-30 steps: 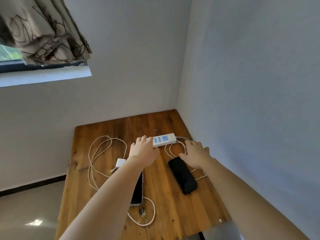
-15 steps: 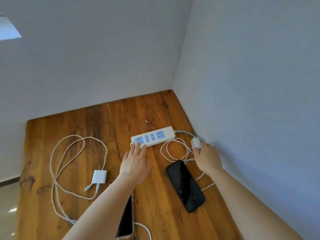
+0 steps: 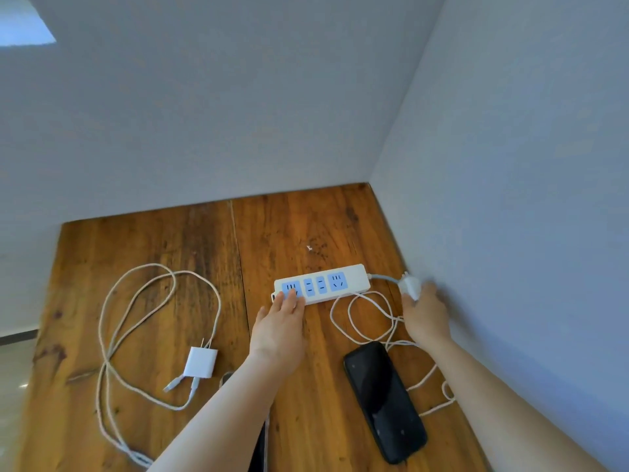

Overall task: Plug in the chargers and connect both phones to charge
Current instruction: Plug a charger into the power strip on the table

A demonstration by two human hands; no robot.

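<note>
Black phone [image 3: 260,444] mostly behind left forearm

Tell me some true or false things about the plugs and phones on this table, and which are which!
1. The left hand rests its fingers on the power strip. True.
2. The right hand holds a white charger. True.
3. A charger is already plugged into the strip. False: every socket is empty.
4. The second white charger lies loose on the wooden table, left of the left arm. True.
5. The black phone is standing against the wall. False: it lies flat on the table.
</note>
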